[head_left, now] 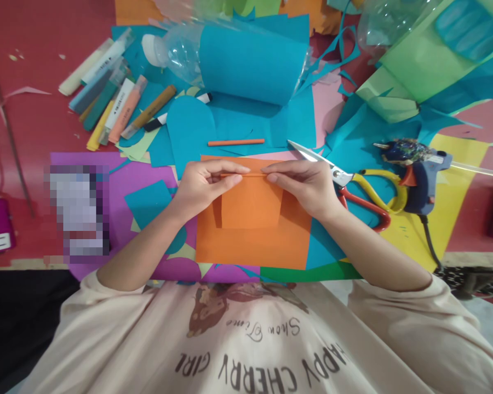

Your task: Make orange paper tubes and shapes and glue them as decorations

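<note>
My left hand (207,186) pinches the left end of the far edge of a small orange paper piece (250,203). At the right end of that same edge, my right hand (302,186) pinches it between thumb and fingers. The edge looks narrowly folded or rolled. Beneath it lies a larger orange sheet (252,249). Just beyond my hands a thin rolled orange paper stick (236,143) rests on blue paper. Scissors (345,178) with yellow and red handles lie beside my right hand, blades partly spread.
Several markers (115,104) lie at the far left. A plastic bottle (250,60) wrapped in blue paper lies behind. To the right, a glue gun (421,175) with a cable rests on yellow paper (464,158). A blurred-out phone-like object (78,210) sits at left on purple paper (121,175).
</note>
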`<state>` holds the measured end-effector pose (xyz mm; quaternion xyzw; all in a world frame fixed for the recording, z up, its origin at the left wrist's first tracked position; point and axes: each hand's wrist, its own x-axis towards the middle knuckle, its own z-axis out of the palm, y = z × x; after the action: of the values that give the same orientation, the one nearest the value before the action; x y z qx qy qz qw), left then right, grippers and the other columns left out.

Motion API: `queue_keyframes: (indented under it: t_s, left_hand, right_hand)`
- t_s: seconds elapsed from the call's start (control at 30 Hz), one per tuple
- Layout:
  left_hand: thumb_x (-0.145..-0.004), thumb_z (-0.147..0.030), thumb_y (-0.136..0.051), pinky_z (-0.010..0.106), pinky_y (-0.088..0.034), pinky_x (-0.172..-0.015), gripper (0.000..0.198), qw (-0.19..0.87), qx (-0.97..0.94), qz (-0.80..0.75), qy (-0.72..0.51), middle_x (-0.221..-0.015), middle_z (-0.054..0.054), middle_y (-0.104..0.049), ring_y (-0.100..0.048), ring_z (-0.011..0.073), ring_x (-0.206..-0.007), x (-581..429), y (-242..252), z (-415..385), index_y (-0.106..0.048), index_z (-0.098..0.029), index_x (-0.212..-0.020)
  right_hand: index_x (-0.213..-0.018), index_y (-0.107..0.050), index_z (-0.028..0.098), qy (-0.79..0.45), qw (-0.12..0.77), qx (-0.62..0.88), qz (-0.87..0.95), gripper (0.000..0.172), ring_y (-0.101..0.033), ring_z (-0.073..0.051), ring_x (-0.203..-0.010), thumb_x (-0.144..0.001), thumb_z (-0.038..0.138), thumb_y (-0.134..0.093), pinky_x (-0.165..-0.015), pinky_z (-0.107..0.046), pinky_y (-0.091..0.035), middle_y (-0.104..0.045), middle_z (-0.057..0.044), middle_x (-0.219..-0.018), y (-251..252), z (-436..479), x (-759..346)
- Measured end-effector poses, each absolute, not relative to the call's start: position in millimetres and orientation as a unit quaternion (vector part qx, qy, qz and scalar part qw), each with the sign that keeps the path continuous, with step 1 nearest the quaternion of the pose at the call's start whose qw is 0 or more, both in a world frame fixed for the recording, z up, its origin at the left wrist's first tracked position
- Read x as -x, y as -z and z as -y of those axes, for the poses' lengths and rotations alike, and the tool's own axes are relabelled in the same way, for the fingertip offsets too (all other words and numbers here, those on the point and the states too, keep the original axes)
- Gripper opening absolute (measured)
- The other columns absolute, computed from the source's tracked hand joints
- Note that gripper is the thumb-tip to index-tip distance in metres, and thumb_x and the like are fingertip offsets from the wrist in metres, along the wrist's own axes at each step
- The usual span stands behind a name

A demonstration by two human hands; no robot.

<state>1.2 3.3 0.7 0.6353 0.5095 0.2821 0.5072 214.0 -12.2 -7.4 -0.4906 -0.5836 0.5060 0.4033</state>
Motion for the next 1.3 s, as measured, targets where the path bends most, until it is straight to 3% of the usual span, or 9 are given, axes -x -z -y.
queue_keyframes:
  t_s: [0.27,0.4,0.57,0.8,1.03,1.3]
  left_hand:
    - [-0.08,-0.022,-0.057,0.018,-0.053,-0.063,0.011,0.506,-0.666,-0.454,-0.307,-0.084,0.002,-0.072,-0.067,0.0109,-0.076,-3,0,0,-0.067,-0.017,-0.082]
    - [-0.083,-0.029,-0.057,0.018,-0.054,-0.066,0.014,0.512,-0.672,-0.448,-0.294,-0.088,0.002,-0.072,-0.068,0.0107,-0.077,-5,0,3,-0.065,-0.018,-0.087]
    - [-0.087,-0.037,-0.06,0.019,-0.055,-0.075,0.023,0.531,-0.667,-0.45,-0.264,-0.096,0.004,-0.076,-0.072,0.0145,-0.088,-6,-3,2,-0.073,-0.02,-0.093]
    - [-0.086,-0.033,-0.064,0.02,-0.058,-0.076,0.018,0.494,-0.681,-0.456,-0.29,-0.094,0.002,-0.078,-0.074,0.0158,-0.087,-6,-1,4,-0.077,-0.021,-0.09]
    - [-0.086,-0.032,-0.064,0.019,-0.058,-0.076,0.017,0.468,-0.695,-0.453,-0.304,-0.093,0.001,-0.078,-0.074,0.0146,-0.085,-5,-2,6,-0.077,-0.021,-0.089]
    - [-0.087,-0.025,-0.064,0.015,-0.056,-0.076,0.012,0.451,-0.723,-0.405,-0.332,-0.092,-0.001,-0.078,-0.074,0.0117,-0.085,-5,1,7,-0.075,-0.022,-0.09]
  right_hand:
    - [-0.085,-0.08,0.024,-0.522,0.418,0.463,0.582,0.015,-0.075,-0.018,-0.081,-0.077,0.015,-0.07,-0.074,-0.029,-0.064,-0.079,0.001,-0.087,6,16,-210]
    - [-0.084,-0.08,0.024,-0.54,0.423,0.44,0.58,0.017,-0.076,-0.017,-0.081,-0.077,0.013,-0.07,-0.073,-0.026,-0.064,-0.079,0.001,-0.087,5,18,-208]
    - [-0.084,-0.08,0.025,-0.543,0.427,0.437,0.577,0.018,-0.076,-0.017,-0.081,-0.077,0.012,-0.07,-0.073,-0.025,-0.064,-0.079,0.002,-0.086,4,18,-208]
    - [-0.084,-0.08,0.024,-0.548,0.404,0.457,0.573,0.009,-0.075,-0.018,-0.082,-0.078,0.026,-0.073,-0.075,-0.029,-0.064,-0.079,0.0,-0.088,4,17,-208]
    - [-0.089,-0.078,0.022,-0.576,0.409,0.453,0.544,0.023,-0.074,-0.016,-0.082,-0.073,0.039,-0.078,-0.072,-0.026,-0.063,-0.079,-0.002,-0.091,9,17,-206]
    - [-0.078,-0.077,0.021,-0.562,0.399,0.466,0.555,0.018,-0.073,-0.014,-0.072,-0.076,0.038,-0.075,-0.065,-0.023,-0.061,-0.078,-0.002,-0.079,5,18,-205]
